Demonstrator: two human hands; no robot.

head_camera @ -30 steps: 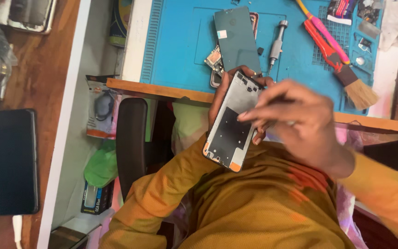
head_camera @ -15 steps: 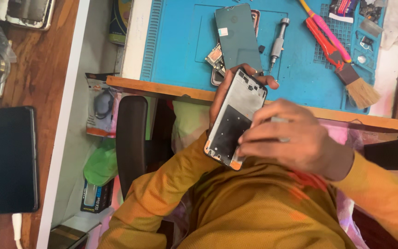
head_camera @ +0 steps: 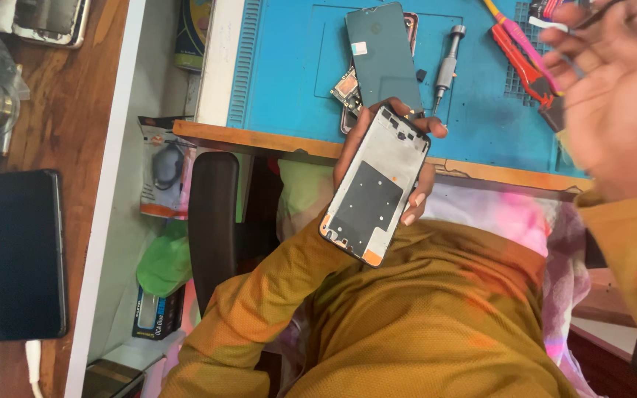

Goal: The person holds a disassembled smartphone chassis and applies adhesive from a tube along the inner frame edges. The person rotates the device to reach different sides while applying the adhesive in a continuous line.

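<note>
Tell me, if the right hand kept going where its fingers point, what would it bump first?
Probably the red pliers on the blue mat; the right hand points that way, though depth is unclear.

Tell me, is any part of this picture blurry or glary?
Head view: the right hand is motion-blurred at the top right; the phone frame in the left hand is sharp; light is even, with faint sheen on the blue mat.
</note>
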